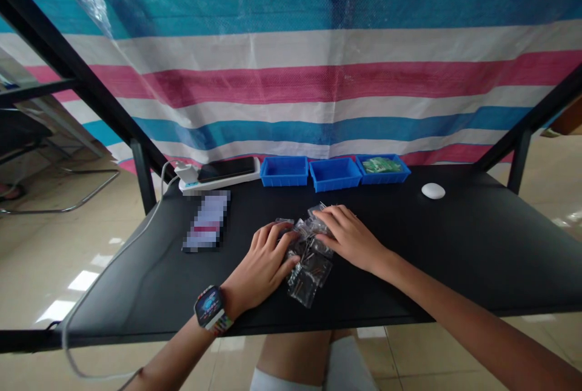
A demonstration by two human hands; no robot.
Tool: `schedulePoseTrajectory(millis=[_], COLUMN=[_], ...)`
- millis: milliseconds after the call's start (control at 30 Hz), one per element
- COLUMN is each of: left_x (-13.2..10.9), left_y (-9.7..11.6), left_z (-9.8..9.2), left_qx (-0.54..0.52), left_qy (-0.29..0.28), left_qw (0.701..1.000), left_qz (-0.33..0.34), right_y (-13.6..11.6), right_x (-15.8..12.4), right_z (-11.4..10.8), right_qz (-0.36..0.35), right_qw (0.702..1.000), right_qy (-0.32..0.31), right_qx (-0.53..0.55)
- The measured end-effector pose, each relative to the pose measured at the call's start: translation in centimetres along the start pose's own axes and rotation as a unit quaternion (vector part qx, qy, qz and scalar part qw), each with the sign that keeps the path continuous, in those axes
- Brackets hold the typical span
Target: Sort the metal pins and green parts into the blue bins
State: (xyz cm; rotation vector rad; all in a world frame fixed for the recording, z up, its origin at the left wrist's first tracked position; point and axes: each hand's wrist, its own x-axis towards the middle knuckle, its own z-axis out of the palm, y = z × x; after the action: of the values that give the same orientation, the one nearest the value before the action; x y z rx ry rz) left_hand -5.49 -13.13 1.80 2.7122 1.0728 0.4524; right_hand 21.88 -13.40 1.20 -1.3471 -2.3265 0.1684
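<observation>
Taking the pile as the clock's centre and twelve as straight ahead, the near edge of the matte black rectangular tabletop [454, 227] runs across six o'clock, leaving only a narrow bare strip before the pile. Broad open surface stretches from two to four o'clock, partly crossed by the right forearm; toward nine, beyond the left wrist, bare surface reaches the left edge, where a thin white cable [152, 227] hangs over.

The loose pile of small clear plastic packets with thin metal-looking pieces inside [313, 270] lies between the hands, its lowest packets spilling toward six. The left hand [268, 254], below a square-faced watch on a multicoloured band [211, 309], covers the pile's nine o'clock side; the right hand [348, 233] reaches over its one-to-two o'clock side. Both have fingers parted and bent onto the packets; whether either pinches one cannot be told.

Farther out, a flat phone with a blurred pale screen [207, 221] lies at ten, and a smooth white oval object [433, 191] at two. Three blue rectangular plastic bins [335, 182] line the far side from twelve to one, the rightmost holding green packets [381, 165].
</observation>
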Motion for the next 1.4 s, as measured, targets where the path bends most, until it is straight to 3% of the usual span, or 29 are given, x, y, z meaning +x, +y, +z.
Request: schedulePoseTrajectory(millis=[200,367,533,700,833,967,1100,1400], left_x=[0.8,1.4,-2.1,-5.4,-3.9,-1.5,-0.5,-0.3], left_y=[2.5,2.0,0.1,1.7,4.7,6.0,5.8,4.5], left_z=[1.4,0.7,-1.1,0.9,2.9,3.8,4.1,3.2], left_qx=[-0.026,-0.082,0.031,0.109,0.106,0.08,0.046,0.005], left_qy=[0.026,0.063,0.073,0.045,0.064,0.081,0.083,0.05], left_qw=[0.999,0.993,0.993,0.99,0.99,0.989,0.992,0.996], left_qz=[-0.014,-0.055,-0.089,-0.078,-0.073,-0.096,-0.087,-0.074], right_y=[0.4,1.0,1.6,0.2,-1.5,-1.9,-0.7,2.8], right_x=[2.1,1.7,-1.6,-4.9,-5.1,-4.5,-3.6,0.8], right_z=[0.7,0.2,-1.4,-0.4,1.3,1.4,0.5,0.6], right_qz=[-0.025,0.015,0.082,0.112,0.074,0.091,0.106,0.095], right_qw=[0.995,0.979,0.973,0.988,0.996,0.994,0.99,0.993], right_qy=[0.015,0.09,0.125,0.044,0.021,0.044,0.069,0.026], right_qx=[0.096,0.18,0.174,0.095,0.037,0.033,0.064,0.069])
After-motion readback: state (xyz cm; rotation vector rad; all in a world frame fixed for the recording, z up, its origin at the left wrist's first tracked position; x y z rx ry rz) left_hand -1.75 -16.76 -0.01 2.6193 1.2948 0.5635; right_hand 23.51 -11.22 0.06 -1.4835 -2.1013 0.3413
